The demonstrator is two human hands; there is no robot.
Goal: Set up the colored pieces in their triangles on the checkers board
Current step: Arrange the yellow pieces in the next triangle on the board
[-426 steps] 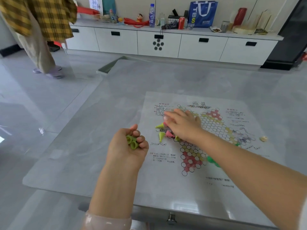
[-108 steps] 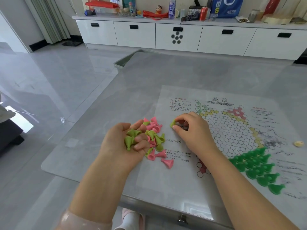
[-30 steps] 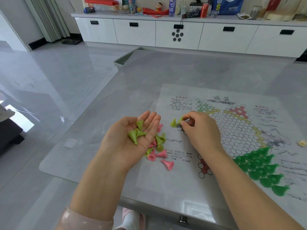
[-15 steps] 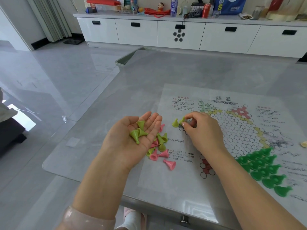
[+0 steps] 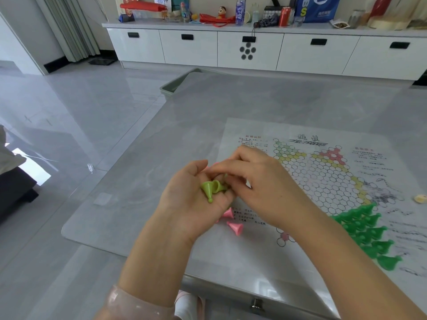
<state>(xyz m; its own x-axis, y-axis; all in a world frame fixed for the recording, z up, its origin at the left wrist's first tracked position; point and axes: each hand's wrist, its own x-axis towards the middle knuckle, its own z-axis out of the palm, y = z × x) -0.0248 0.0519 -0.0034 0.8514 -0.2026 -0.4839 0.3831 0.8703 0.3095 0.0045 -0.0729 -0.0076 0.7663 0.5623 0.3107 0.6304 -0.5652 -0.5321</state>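
My left hand (image 5: 184, 204) lies palm up above the table's left part, with a few light green cone pieces (image 5: 211, 188) in the palm. My right hand (image 5: 261, 185) reaches over that palm, its fingertips curled down onto one of the pieces. Under the hands, pink pieces (image 5: 235, 227) lie loose at the left edge of the printed board sheet (image 5: 323, 176). Several dark green pieces (image 5: 365, 232) fill the triangle at the near right. The light green triangle (image 5: 280, 146) at the far left of the star is bare.
A small cream object (image 5: 420, 198) lies on the sheet's right side. The grey table's near edge (image 5: 231, 282) is close to my body. A green bin (image 5: 175, 85) stands on the floor by the far left corner. White cabinets (image 5: 249, 49) line the wall.
My right hand has left the board's left point and moved back over my left palm. The two light green pieces it had stood there are now hidden behind the hands.
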